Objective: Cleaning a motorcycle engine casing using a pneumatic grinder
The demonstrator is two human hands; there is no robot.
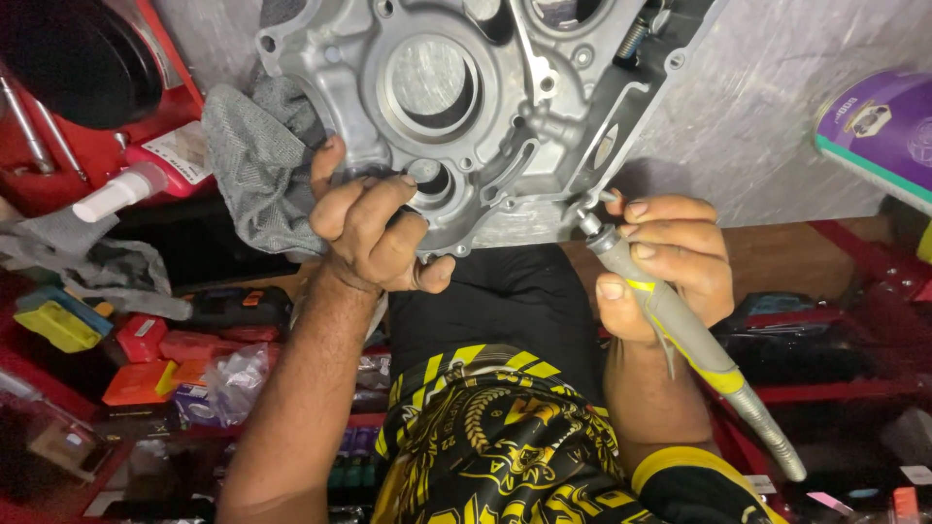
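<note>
At the near edge of the tabletop (pixel 777 146), my left hand (pixel 374 233) clenches the engine cover (pixel 456 116); my right hand (pixel 670 267) grasps the screwdriver (pixel 680 330), tip at its right corner. Step in hand, I judge: working a fastener. Next: steady, square pressure.

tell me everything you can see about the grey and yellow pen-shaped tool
The slim grey pen-shaped tool with yellow bands looks like plastic with a metal nose. It lies slanted, nose up-left, tail down-right past the wrist. The right hand grips its front half, fingers wrapped over it. Its tip meets the lower right edge of the cast silver-grey metal engine casing, which the left hand steadies.
</note>
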